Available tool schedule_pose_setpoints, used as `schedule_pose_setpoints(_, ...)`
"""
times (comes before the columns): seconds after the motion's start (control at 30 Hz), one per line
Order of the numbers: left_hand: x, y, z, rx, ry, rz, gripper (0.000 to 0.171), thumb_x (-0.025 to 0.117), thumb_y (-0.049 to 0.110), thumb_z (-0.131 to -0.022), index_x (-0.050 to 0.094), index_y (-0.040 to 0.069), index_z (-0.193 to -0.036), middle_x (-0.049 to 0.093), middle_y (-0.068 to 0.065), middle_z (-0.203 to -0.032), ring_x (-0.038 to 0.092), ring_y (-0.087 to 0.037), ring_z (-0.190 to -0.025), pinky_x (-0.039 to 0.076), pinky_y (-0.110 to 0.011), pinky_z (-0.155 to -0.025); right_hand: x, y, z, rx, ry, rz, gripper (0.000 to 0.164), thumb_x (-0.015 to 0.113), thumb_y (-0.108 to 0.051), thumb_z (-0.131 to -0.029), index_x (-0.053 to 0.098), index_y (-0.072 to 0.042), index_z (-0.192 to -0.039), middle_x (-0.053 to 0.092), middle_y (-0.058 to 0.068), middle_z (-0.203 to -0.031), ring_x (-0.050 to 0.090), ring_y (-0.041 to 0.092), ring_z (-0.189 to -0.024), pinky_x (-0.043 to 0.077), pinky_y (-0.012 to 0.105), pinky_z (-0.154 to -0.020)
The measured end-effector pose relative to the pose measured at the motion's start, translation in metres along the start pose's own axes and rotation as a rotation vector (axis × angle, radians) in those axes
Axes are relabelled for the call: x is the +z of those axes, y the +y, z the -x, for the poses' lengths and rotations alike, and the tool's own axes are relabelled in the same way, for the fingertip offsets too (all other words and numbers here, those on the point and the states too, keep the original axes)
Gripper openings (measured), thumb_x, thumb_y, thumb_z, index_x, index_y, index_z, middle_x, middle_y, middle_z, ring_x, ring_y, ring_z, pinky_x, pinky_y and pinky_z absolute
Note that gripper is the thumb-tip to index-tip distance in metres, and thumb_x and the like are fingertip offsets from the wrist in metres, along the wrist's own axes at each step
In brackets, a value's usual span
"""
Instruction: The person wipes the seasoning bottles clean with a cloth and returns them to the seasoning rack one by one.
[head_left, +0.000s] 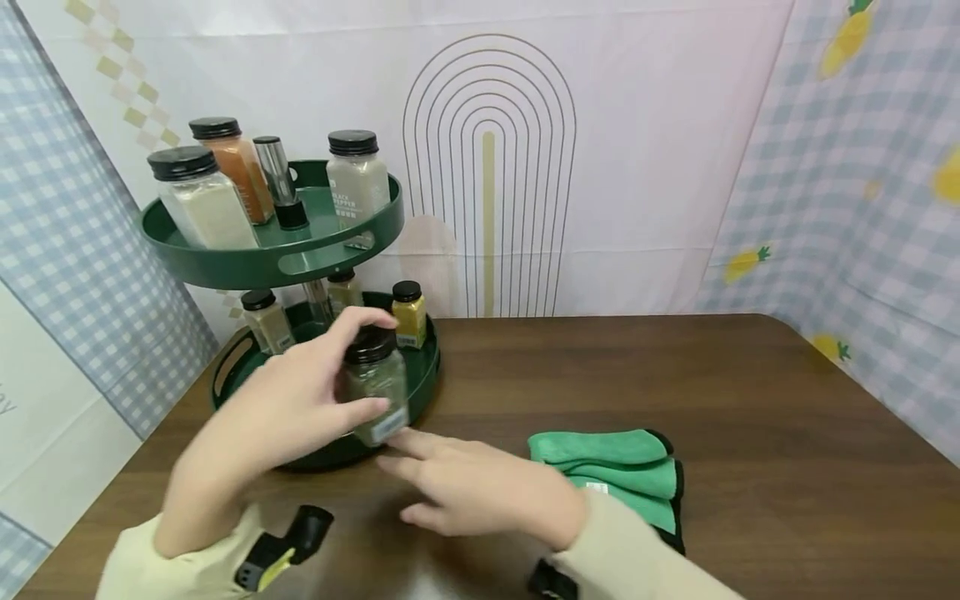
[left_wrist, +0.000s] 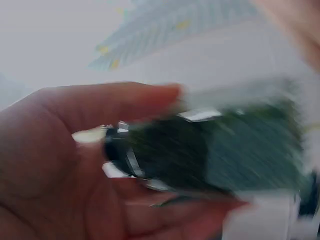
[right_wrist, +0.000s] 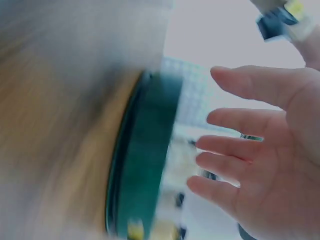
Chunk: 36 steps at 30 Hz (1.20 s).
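Observation:
My left hand grips a clear glass jar with a black lid, thumb on one side and fingers on the other. Dark green contents show through its glass in the blurred left wrist view. The jar is slightly tilted at the front of the lower green tray. My right hand has its fingers extended near the jar's base; whether they touch it I cannot tell. The right wrist view shows that palm holding nothing, beside the tray's green wall.
Above is the upper green tray, carrying a white-filled jar, an orange-filled jar, a silver-and-black cylinder and a pepper jar. A small yellow jar stands on the lower tray. Folded green cloth lies on the wooden table.

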<state>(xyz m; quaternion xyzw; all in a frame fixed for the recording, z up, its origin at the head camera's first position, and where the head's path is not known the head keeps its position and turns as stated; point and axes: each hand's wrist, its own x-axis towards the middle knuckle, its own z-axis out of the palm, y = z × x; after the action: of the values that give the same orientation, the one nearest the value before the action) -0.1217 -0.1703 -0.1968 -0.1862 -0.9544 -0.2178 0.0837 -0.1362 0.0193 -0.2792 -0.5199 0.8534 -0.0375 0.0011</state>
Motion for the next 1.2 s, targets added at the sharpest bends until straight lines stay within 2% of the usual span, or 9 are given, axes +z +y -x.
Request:
schedule_pose_setpoints(0.1, -0.012, -0.020, 0.005, -0.033, -0.064, -0.051, 0.070, 0.072, 0.021, -0.079, 0.030, 0.031, -0.134, 0.047, 0.000, -0.061, 0.046, -0.013, -0.054, 0.038, -0.031, -0.051, 0.013, -0.008, -0.033, -0.038, 0.011, 0.002, 0.051, 0.052, -0.033, -0.095, 0.040, -0.014, -0.141, 0.026, 0.003, -0.152, 0.026, 0.012, -0.139, 0.033, 0.023, -0.107)
schedule_pose_setpoints(0.23, -0.018, -0.051, 0.003, -0.061, -0.078, -0.053, 0.072, 0.071, 0.015, -0.080, 0.026, 0.023, -0.136, 0.041, -0.002, -0.059, 0.044, -0.015, -0.053, 0.036, -0.031, -0.051, 0.028, -0.011, -0.061, 0.007, -0.006, -0.027, 0.059, 0.050, -0.035, -0.095, 0.028, -0.017, -0.146, 0.023, 0.000, -0.153, 0.022, 0.012, -0.141, 0.027, 0.024, -0.110)
schedule_pose_setpoints(0.37, -0.014, -0.079, -0.005, -0.094, -0.092, -0.024, 0.076, 0.070, 0.014, -0.081, 0.022, 0.016, -0.139, 0.045, -0.004, -0.060, 0.045, -0.016, -0.054, 0.037, -0.032, -0.053, 0.032, -0.007, -0.066, 0.079, -0.026, -0.083, 0.064, 0.051, -0.036, -0.095, 0.020, -0.020, -0.149, 0.026, -0.004, -0.152, 0.024, 0.008, -0.139, 0.031, 0.024, -0.108)
schedule_pose_setpoints(0.53, -0.001, -0.100, -0.016, -0.144, -0.126, 0.014, 0.078, 0.069, 0.011, -0.082, 0.017, 0.005, -0.140, 0.041, -0.003, -0.059, 0.042, -0.017, -0.052, 0.035, -0.031, -0.051, 0.031, 0.009, -0.055, 0.134, -0.003, -0.152, 0.060, 0.051, -0.036, -0.095, 0.025, -0.023, -0.147, 0.034, -0.003, -0.147, 0.036, 0.007, -0.132, 0.040, 0.027, -0.102)
schedule_pose_setpoints(0.7, 0.011, -0.107, -0.024, -0.159, -0.207, 0.103, 0.079, 0.069, 0.013, -0.082, 0.016, 0.001, -0.139, 0.041, -0.003, -0.061, 0.041, -0.018, -0.053, 0.035, -0.033, -0.054, 0.032, 0.034, -0.043, 0.233, 0.051, -0.210, 0.056, 0.049, -0.037, -0.095, 0.029, -0.023, -0.146, 0.035, 0.002, -0.145, 0.043, 0.014, -0.128, 0.043, 0.034, -0.099)
schedule_pose_setpoints(0.8, 0.018, -0.108, -0.028, -0.164, -0.263, 0.141, 0.079, 0.070, 0.015, -0.082, 0.016, 0.001, -0.139, 0.051, -0.007, -0.071, 0.046, -0.019, -0.061, 0.038, -0.034, -0.063, 0.033, 0.049, -0.038, 0.291, 0.071, -0.260, 0.055, 0.049, -0.039, -0.095, 0.032, -0.023, -0.145, 0.031, 0.004, -0.148, 0.037, 0.018, -0.133, 0.041, 0.038, -0.102)
schedule_pose_setpoints(0.9, 0.023, -0.107, -0.030, -0.168, -0.291, 0.159, 0.078, 0.071, 0.014, -0.080, 0.019, 0.001, -0.137, 0.048, -0.007, -0.071, 0.044, -0.020, -0.062, 0.038, -0.034, -0.063, 0.035, 0.056, -0.036, 0.310, 0.071, -0.290, 0.054, 0.051, -0.039, -0.095, 0.034, -0.024, -0.144, 0.027, 0.004, -0.151, 0.027, 0.020, -0.139, 0.038, 0.041, -0.103)
schedule_pose_setpoints(1.03, 0.027, -0.105, -0.030, -0.159, -0.289, 0.162, 0.076, 0.073, 0.012, -0.078, 0.022, 0.002, -0.133, 0.049, -0.009, -0.076, 0.044, -0.021, -0.063, 0.037, -0.034, -0.062, 0.036, 0.055, -0.036, 0.294, 0.062, -0.287, 0.053, 0.053, -0.037, -0.094, 0.036, -0.025, -0.143, 0.025, 0.003, -0.152, 0.018, 0.022, -0.143, 0.035, 0.042, -0.106)
schedule_pose_setpoints(1.2, 0.038, -0.103, -0.034, -0.115, -0.251, 0.151, 0.075, 0.076, 0.017, -0.076, 0.026, 0.001, -0.129, 0.055, -0.023, -0.109, 0.057, -0.029, -0.087, 0.046, -0.043, -0.074, 0.035, 0.057, -0.037, 0.297, 0.070, -0.258, 0.054, 0.054, -0.035, -0.094, 0.036, -0.023, -0.143, 0.026, 0.005, -0.152, 0.019, 0.023, -0.142, 0.035, 0.041, -0.106)
